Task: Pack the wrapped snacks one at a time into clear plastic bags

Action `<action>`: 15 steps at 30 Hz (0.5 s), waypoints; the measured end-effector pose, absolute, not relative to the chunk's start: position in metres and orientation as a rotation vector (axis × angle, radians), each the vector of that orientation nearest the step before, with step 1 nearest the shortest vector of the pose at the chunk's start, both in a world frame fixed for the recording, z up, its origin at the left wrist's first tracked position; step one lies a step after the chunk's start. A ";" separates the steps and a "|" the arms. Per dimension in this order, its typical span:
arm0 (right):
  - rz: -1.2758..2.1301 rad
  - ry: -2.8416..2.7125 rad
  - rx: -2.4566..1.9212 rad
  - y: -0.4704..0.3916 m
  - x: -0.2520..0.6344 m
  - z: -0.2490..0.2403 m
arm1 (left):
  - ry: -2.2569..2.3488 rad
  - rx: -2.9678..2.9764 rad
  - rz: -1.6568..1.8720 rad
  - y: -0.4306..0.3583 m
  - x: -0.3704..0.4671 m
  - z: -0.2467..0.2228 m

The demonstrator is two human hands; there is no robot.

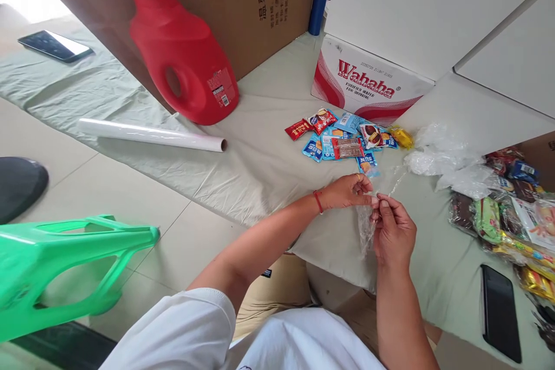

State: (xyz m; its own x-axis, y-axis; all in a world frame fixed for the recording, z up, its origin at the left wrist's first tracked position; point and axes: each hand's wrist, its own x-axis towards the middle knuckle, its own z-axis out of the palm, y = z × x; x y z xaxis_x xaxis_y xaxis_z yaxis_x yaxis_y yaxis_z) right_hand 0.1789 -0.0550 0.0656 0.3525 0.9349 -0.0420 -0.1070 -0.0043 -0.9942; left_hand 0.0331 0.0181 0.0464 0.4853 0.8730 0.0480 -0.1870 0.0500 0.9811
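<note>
My left hand (352, 192), with a red cord on its wrist, pinches the edge of a clear plastic bag (365, 231). Close against it, my right hand (395, 230) grips the same bag between thumb and forefinger. The thin film hangs down between the two hands, crumpled and see-through. Just beyond my fingers lies a loose pile of wrapped snacks: blue packets (313, 148), a red-ended packet with a brown middle (348, 148), red packets (323, 120) and a yellow one (402, 137). Whether anything is inside the bag is hard to see.
Crumpled clear bags (451, 159) and more packaged snacks (488, 219) lie at the right, near a black phone (502, 312). Behind stand a Wahaba box (368, 84) and a large red jug (186, 58). A white film roll (151, 134) and green stool (78, 248) are left.
</note>
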 end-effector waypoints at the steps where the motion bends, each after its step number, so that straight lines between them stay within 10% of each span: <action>1: 0.995 -0.861 -1.310 -0.055 0.179 0.066 | 0.697 1.267 0.900 0.019 0.034 0.044; 15: 0.966 -0.912 -1.212 -0.052 0.203 0.066 | 0.608 1.026 0.887 0.021 0.030 0.043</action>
